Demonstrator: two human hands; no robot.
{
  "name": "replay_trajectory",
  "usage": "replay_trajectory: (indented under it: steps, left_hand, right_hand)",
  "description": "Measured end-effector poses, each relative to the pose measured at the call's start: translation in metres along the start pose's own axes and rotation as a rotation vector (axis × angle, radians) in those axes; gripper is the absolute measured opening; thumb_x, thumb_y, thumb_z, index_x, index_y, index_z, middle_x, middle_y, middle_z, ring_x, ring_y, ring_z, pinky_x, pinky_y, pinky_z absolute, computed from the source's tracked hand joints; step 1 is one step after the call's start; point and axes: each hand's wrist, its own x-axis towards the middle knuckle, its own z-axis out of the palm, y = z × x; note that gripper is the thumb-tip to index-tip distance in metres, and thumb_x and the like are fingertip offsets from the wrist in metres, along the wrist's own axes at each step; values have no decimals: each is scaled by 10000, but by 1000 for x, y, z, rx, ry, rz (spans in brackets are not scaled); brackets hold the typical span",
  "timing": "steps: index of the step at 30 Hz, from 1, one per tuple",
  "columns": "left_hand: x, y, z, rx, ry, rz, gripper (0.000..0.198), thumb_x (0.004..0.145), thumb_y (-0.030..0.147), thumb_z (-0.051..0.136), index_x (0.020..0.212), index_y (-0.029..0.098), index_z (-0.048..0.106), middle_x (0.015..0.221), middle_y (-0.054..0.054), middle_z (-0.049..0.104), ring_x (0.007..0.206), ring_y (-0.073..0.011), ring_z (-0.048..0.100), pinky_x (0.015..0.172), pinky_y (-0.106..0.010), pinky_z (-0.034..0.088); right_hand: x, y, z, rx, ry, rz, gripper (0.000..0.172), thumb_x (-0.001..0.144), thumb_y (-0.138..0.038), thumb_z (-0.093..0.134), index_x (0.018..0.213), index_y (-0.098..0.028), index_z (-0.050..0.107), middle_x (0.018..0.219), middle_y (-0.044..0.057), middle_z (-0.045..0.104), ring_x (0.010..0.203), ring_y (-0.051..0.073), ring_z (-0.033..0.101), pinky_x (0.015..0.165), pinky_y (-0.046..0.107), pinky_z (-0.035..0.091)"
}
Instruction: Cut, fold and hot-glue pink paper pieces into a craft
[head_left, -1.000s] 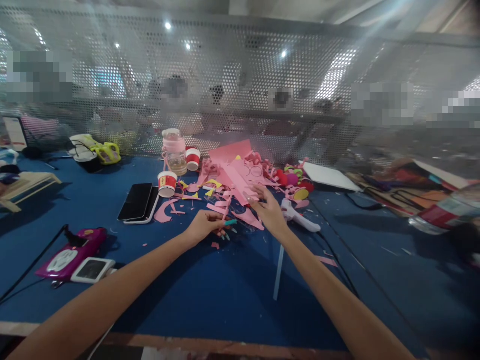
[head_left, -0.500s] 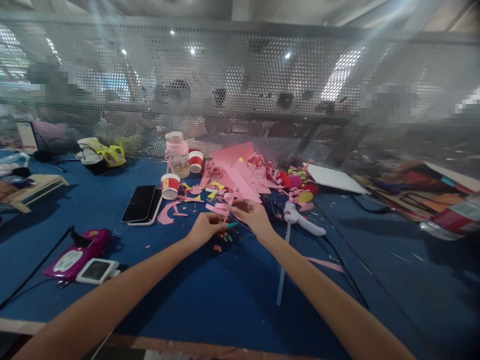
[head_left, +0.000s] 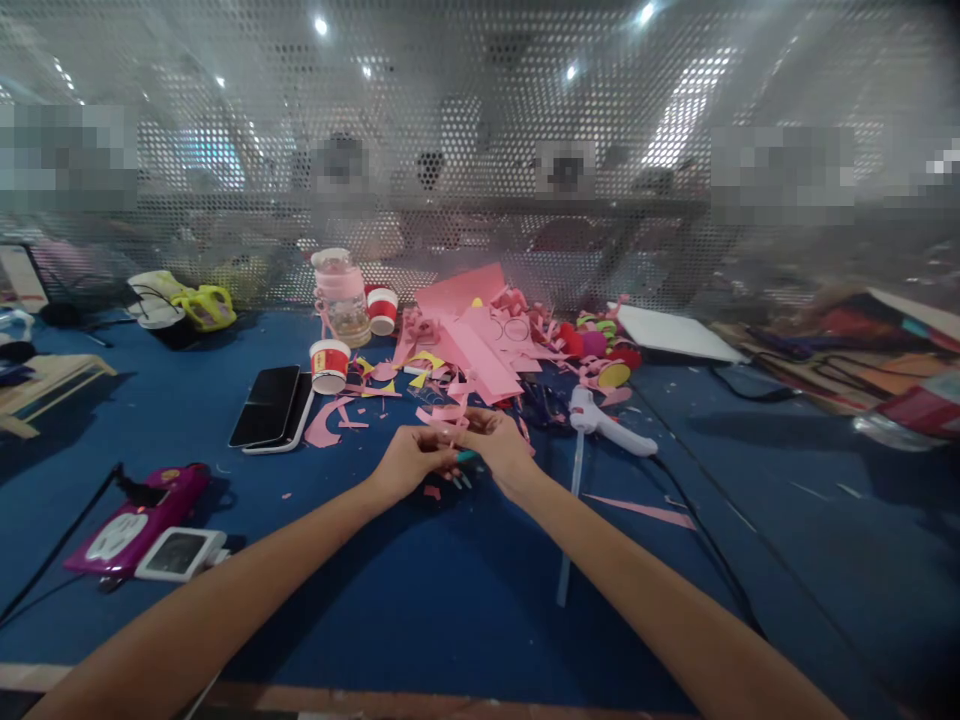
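My left hand and my right hand meet above the blue table, fingers pinched close together. Between them is a curled pink paper strip, its loops rising over the fingertips. A small teal object shows under the fingers, with pale, shiny tips below it; its kind is unclear. Just behind the hands lies a heap of pink paper with sheets, cut strips and curls. To the right of my right hand rests a white glue gun with a clear glue stick sticking out of it.
Two red-and-white paper cups and a pink-topped bottle stand left of the heap. Nearer are black phones and a purple device. A white board lies right. A perforated metal screen closes off the back.
My right hand has come down and closer to my left hand, and the strip now curls in loops above the fingers. The camera view has tilted slightly down.
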Motion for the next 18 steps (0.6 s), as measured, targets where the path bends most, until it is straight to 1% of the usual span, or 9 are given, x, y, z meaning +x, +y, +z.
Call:
replay_trajectory:
  steps: [2, 5, 7, 10, 18]
  left_hand:
    - [0, 0, 0, -1, -1, -5, 296, 479, 306, 824, 657, 116, 683, 528, -19, 655, 460, -120, 602, 461, -208, 486]
    - [1, -1, -1, -3, -5, -10, 318, 466, 295, 830, 688, 115, 692, 545, -15, 661, 470, -123, 607, 470, -211, 492]
    - [1, -1, -2, -4, -5, -10, 326, 465, 288, 831, 709, 118, 696, 564, -14, 668, 480, -125, 612, 476, -211, 495]
    - [2, -2, -2, -7, 2, -7, 302, 480, 290, 824, 691, 121, 689, 562, -13, 664, 478, -122, 610, 472, -207, 491]
    - [2, -3, -3, -4, 6, -9, 290, 500, 282, 816, 702, 118, 687, 561, -8, 663, 467, -116, 606, 458, -200, 483]
  right_hand:
    - [0, 0, 0, 33, 31, -1, 420, 478, -312, 816, 862, -179, 709, 782, 38, 734, 604, 162, 655, 535, 259, 505]
    - [0, 1, 1, 42, 79, -4, 426, 457, -288, 825, 850, -176, 704, 783, 39, 737, 632, 171, 669, 587, 275, 525]
    - [0, 1, 0, -5, 100, -9, 393, 469, -303, 819, 818, -162, 705, 746, 44, 735, 637, 184, 674, 603, 290, 530]
    - [1, 2, -4, -71, 123, -9, 338, 465, -303, 821, 748, -161, 705, 686, 41, 728, 624, 197, 676, 606, 304, 530]
    - [2, 0, -7, -107, 132, -8, 258, 450, -300, 825, 638, -174, 701, 594, 12, 708, 553, 189, 660, 588, 314, 518]
